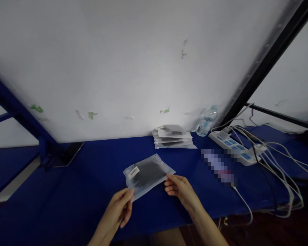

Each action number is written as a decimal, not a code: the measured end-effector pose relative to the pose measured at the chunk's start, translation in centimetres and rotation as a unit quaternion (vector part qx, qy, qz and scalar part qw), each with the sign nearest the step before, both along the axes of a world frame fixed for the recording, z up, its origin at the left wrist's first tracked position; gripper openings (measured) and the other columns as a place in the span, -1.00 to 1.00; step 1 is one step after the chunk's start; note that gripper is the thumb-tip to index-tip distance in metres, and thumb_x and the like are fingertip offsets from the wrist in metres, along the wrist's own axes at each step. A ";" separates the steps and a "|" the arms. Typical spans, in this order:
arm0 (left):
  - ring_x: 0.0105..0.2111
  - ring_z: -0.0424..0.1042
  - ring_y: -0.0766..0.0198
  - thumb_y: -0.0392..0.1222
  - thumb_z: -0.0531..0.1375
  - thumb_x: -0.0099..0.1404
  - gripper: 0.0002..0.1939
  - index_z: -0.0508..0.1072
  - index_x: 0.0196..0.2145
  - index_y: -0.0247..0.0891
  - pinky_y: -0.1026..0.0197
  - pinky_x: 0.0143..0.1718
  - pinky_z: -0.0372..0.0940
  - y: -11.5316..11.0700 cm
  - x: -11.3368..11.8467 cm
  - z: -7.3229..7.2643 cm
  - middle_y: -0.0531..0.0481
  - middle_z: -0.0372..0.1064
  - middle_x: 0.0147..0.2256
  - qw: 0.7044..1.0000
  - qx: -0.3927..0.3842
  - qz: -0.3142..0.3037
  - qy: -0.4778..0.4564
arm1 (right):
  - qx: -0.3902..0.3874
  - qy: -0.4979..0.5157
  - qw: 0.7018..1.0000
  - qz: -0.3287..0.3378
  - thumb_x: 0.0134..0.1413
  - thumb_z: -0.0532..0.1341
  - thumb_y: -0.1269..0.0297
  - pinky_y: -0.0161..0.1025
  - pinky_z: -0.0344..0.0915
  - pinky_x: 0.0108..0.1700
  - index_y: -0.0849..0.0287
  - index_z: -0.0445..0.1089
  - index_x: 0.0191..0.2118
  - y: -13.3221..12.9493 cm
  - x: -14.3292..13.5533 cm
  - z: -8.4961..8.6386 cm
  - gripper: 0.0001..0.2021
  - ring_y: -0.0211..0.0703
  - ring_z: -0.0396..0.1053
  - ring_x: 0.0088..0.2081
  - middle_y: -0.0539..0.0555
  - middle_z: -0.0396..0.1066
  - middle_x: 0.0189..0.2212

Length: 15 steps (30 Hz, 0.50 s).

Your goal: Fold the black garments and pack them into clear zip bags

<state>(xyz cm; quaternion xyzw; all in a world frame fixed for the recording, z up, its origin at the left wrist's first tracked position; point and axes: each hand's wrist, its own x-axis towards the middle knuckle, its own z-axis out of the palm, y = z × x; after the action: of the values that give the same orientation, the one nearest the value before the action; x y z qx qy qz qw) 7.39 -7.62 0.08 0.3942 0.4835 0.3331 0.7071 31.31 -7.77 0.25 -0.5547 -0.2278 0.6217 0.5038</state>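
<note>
A frosted, flat plastic bag [149, 176] (dark contents inside) is pinched at its near corners between left hand [119, 206] and right hand [181, 189], fingers nearly closed; its long axis is angled 8-to-2 o'clock.

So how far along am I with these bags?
Possibly done: the pile of bags by the wall, though I can't tell whether those are finished or waiting. In hand: one bag, a barcode label on its upper face, held by your left hand and right hand. Left: this bag isn't on the pile; whether more remains, I can't tell.
</note>
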 end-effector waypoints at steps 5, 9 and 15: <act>-0.89 0.01 0.53 0.22 0.29 0.07 -0.49 0.23 -0.64 -0.25 0.44 -0.89 -0.17 0.1 0.1 0.2 0.20 0.11 -0.78 1.000 -0.002 0.000 -0.010 | 0.001 -0.012 1.000 -0.007 -0.02 0.33 0.09 -0.42 0.38 -0.56 0.26 0.45 -0.42 0.3 0.7 0.2 -0.72 -0.27 0.44 -0.58 0.08 0.47 -0.56; -0.89 0.03 0.52 0.21 0.30 0.04 -0.49 0.23 -0.65 -0.25 0.43 -0.88 -0.17 0.1 0.3 0.6 0.19 0.11 -0.78 1.000 -0.012 0.008 -0.007 | 0.012 -0.061 0.998 0.024 0.01 0.23 -0.13 -0.31 0.39 -0.55 0.26 0.45 -0.41 -0.5 -0.4 0.6 -0.55 -0.19 0.45 -0.58 0.13 0.46 -0.55; -0.90 -0.01 0.52 0.12 0.34 0.03 -0.52 0.23 -0.68 -0.25 0.44 -0.88 -0.20 0.1 0.7 0.4 0.21 0.03 -0.83 0.999 -0.017 0.023 -0.018 | 0.296 -0.362 0.881 0.075 0.21 0.14 0.13 -0.16 0.39 -0.11 0.08 0.49 -0.17 -3.1 -4.1 0.2 -0.77 -0.08 0.44 -0.16 0.12 0.48 -0.21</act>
<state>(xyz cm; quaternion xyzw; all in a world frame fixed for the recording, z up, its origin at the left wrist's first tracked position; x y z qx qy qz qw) 8.10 -7.50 0.51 0.3651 0.4852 0.3481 0.7142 27.22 -10.91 0.41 -0.5476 -0.6087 0.3172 0.4785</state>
